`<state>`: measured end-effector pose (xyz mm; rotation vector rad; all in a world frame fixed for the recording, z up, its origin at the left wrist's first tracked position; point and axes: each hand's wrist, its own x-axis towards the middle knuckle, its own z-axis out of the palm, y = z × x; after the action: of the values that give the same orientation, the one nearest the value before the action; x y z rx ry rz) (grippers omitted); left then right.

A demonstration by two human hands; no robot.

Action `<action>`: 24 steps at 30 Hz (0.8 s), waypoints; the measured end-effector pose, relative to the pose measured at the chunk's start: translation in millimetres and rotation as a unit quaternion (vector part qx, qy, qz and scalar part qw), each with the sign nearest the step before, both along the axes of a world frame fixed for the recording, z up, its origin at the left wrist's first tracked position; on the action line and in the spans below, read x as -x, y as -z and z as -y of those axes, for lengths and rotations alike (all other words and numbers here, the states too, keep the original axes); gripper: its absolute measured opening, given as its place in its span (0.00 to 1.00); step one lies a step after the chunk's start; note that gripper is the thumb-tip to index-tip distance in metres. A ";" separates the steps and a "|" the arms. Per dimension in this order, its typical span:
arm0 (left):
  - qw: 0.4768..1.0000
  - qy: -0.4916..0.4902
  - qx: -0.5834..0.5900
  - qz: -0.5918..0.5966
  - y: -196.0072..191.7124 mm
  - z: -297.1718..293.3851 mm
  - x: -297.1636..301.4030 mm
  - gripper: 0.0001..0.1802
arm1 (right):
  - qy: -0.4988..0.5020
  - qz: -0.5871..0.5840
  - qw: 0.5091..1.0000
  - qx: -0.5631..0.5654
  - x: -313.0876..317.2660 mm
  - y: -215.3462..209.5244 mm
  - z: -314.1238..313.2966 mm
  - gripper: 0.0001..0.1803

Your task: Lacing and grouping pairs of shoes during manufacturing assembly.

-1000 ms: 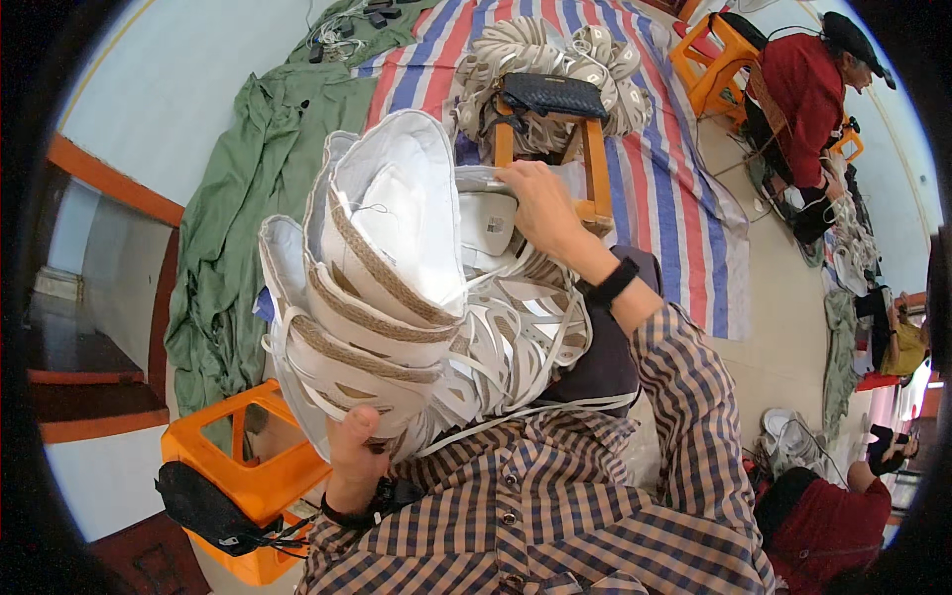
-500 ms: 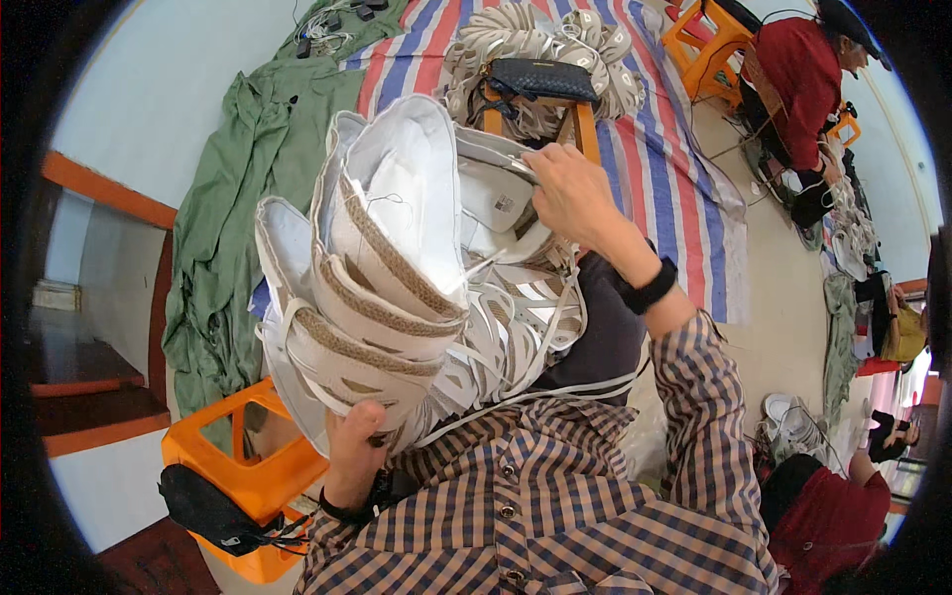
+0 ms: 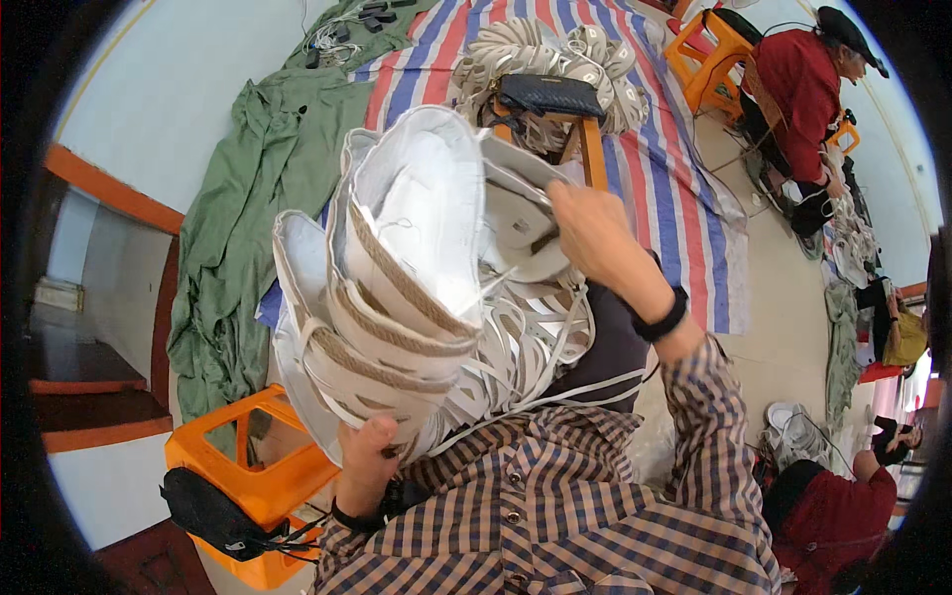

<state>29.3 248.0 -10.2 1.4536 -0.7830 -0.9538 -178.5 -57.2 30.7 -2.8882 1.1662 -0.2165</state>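
A stack of white and beige shoe uppers (image 3: pixel 397 288) with brown trim, nested one into another, rises before my chest. My left hand (image 3: pixel 369 456) grips it low down, thumb on the outside, its other fingers mostly hidden. On the right side, my right hand (image 3: pixel 595 233) has its fingers closed on the collar edge of another white shoe upper (image 3: pixel 521 203), whose pale inside shows. More strappy uppers (image 3: pixel 526 342) lie bunched on my lap. A long white lace (image 3: pixel 555 402) trails across them toward my right thigh.
Ahead, a black woven pouch (image 3: pixel 550 95) rests on a wooden stool (image 3: pixel 593 164), with heaped uppers (image 3: pixel 506 45) behind on a striped sheet (image 3: pixel 654 178). Green cloth (image 3: pixel 223 228) lies left; an orange plastic stool (image 3: pixel 233 416) with a black bag (image 3: pixel 208 511) stands nearby. Co-workers (image 3: pixel 803 89) sit at right.
My right hand has come slightly nearer to me and to the right, still on the upper's edge. The stack has shifted a little right with my left hand. The view has also moved slightly.
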 end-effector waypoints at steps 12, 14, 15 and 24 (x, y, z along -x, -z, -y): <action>0.988 0.064 -0.017 -0.137 -0.3 6.6 -0.3 0.42 | 0.062 0.152 0.987 0.008 35.9 -3.3 -54.0 0.24; 0.991 0.070 -0.013 -0.114 -12.1 20.4 9.5 0.38 | 0.053 0.119 0.991 -0.043 36.6 18.0 -34.5 0.25; 0.998 0.048 0.008 -0.033 -4.2 22.7 14.7 0.33 | 0.053 0.123 0.990 -0.040 32.0 20.9 -25.5 0.25; 0.953 -0.029 0.021 -0.300 -14.3 24.7 1.6 0.34 | 0.086 0.434 0.786 -0.432 24.2 -14.0 -31.1 0.35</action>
<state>27.7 223.2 4.2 1.0498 -0.3058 -1.2398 -202.7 -26.1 44.7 -1.5535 0.9388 -0.6962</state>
